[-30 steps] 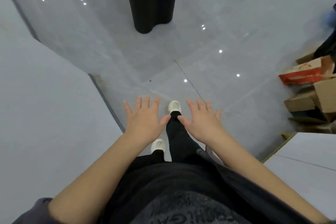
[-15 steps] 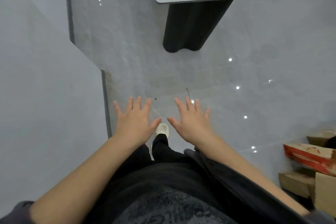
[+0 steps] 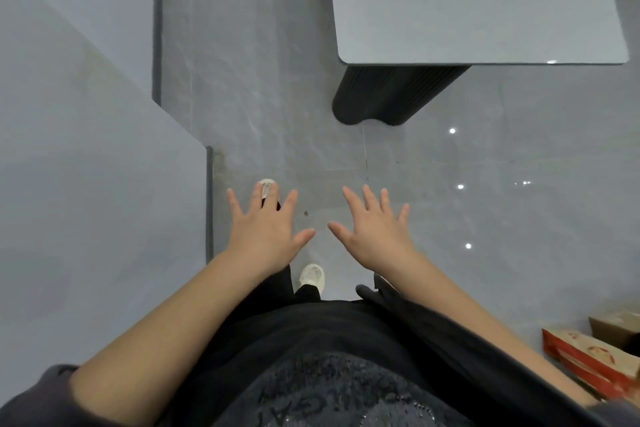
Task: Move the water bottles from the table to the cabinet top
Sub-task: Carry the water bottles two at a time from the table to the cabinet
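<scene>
— Fingers first: how do they look?
— Spread wide on both. The left hand (image 3: 265, 232) and the right hand (image 3: 372, 230) are stretched out flat, palms down, holding nothing, thumbs pointing toward each other without touching.
— What lies under them?
— Glossy grey floor (image 3: 277, 114), and two pale shoes (image 3: 312, 276), one partly hidden behind the left fingers.
— Where's the table?
— Ahead and to the right: the grey table (image 3: 478, 3) on its dark ribbed base (image 3: 391, 97). I can see no bottles on the part that shows.
— Anything else?
— A grey wall (image 3: 86, 166) on the left, red and brown cardboard boxes (image 3: 588, 354) at the lower right.
</scene>
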Available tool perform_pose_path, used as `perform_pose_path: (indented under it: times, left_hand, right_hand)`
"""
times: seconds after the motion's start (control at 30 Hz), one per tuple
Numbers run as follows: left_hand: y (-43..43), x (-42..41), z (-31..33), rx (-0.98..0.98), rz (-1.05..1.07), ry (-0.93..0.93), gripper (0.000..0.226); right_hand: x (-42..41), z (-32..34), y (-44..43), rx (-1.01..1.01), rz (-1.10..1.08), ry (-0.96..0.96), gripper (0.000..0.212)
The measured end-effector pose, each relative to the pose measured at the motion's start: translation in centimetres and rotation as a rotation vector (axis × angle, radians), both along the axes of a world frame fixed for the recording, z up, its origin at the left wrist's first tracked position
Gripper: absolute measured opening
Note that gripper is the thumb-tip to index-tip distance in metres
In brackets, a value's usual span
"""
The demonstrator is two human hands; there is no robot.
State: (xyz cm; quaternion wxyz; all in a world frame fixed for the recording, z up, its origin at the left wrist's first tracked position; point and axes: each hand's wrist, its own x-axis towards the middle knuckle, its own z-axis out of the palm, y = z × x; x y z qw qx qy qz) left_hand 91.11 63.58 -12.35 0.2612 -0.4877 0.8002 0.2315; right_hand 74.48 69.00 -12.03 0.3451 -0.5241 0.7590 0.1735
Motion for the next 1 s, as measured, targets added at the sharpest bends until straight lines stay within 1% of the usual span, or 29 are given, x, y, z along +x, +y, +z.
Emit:
perform_pose_path:
  times: [0.13, 0.3, 0.4, 0.57, 0.8, 1.0]
  left_hand:
    - [-7.8, -0.6, -0.4, 0.020, -0.054, -0.005, 0.077]
    - [-17.7, -1.2, 1.0, 0.005, -0.122, -0.001, 0.077]
    - [-22.7, -1.9, 1.7, -0.020, -0.122, -0.008, 0.077]
    - [-27.9, -3.2, 2.2, -0.007, -0.092, 0.002, 0.078]
    - [-35.3, -4.3, 1.6, -0.002, -0.054, 0.000, 0.079]
    - [-44.7, -4.8, 0.5, 0.007, -0.020, -0.053, 0.077]
  right_hand:
    - [-0.5, -0.2, -7.1, -0.007, -0.072, 0.017, 0.072]
    - [-0.1, 0.6, -15.5, -0.057, -0.141, -0.006, 0.072]
    - [0.2, 0.8, -19.4, -0.082, -0.162, -0.013, 0.072]
    - [-0.3, 0.5, -24.7, -0.075, -0.168, -0.031, 0.073]
    - [-1.9, -0.3, -32.5, -0.137, -0.198, -0.054, 0.072]
    - [-4.0, -1.3, -41.8, -0.152, -0.174, -0.066, 0.071]
